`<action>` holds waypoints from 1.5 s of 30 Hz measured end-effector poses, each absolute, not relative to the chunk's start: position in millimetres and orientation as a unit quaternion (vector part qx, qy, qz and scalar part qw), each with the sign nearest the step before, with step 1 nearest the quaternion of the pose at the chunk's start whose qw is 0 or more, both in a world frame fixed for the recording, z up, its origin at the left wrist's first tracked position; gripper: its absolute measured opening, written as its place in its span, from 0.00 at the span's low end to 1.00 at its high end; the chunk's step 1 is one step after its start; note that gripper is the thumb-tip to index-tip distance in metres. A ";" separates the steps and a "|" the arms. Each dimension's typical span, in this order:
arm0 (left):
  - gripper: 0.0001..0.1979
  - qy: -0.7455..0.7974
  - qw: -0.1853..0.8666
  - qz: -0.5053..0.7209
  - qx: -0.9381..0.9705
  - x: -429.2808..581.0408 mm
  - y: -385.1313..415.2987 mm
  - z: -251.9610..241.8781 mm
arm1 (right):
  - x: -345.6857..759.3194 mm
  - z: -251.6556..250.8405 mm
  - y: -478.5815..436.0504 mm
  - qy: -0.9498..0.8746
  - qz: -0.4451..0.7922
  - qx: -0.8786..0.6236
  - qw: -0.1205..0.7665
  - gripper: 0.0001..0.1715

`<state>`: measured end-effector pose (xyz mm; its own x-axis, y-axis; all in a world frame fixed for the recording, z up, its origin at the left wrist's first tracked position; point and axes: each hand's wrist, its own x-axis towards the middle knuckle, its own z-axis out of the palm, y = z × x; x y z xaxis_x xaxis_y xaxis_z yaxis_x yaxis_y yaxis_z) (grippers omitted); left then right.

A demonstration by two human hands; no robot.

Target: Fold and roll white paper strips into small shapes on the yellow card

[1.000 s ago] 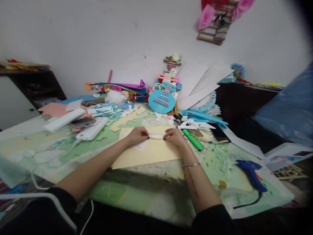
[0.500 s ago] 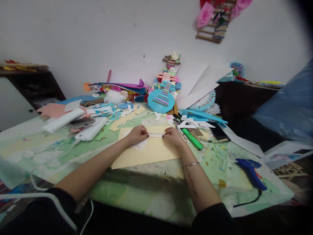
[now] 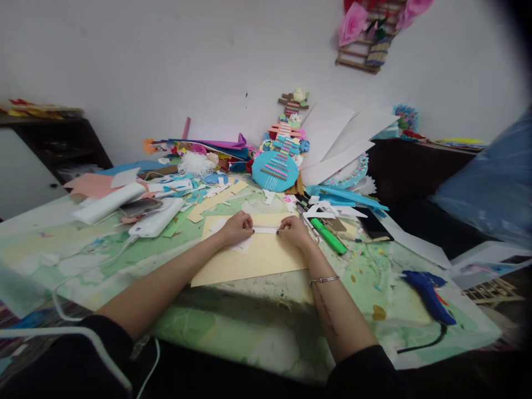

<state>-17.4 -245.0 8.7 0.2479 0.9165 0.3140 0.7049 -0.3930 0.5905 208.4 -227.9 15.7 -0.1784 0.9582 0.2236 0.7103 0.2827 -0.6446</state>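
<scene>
Hands: left hand point(image 3: 236, 227) and right hand point(image 3: 294, 231) each pinch one end of a white paper strip point(image 3: 265, 229), fingers closed on it | Where: strip lies flat across the top of a cream sheet point(image 3: 257, 259) on the table point(image 3: 233, 332) | Advice: probably best to hold it taut and level and press evenly | Count: one strip, one sheet, one green marker point(image 3: 328, 236), one blue glue gun point(image 3: 428, 296)

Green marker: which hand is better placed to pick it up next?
Right, probably. The right hand sits just beside the green marker; the left hand pinches the white strip farther away.
</scene>
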 end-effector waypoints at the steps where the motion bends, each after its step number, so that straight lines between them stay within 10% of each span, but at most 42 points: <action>1: 0.05 0.522 0.169 0.317 0.773 -17.9 -245.2 9.0 | 208.5 15.5 -227.8 -0.740 0.202 -0.564 0.305 0.04; 45: 0.02 0.518 0.174 0.332 0.769 -18.5 -246.9 7.7 | 214.5 18.2 -229.1 -0.758 0.228 -0.531 0.303 0.03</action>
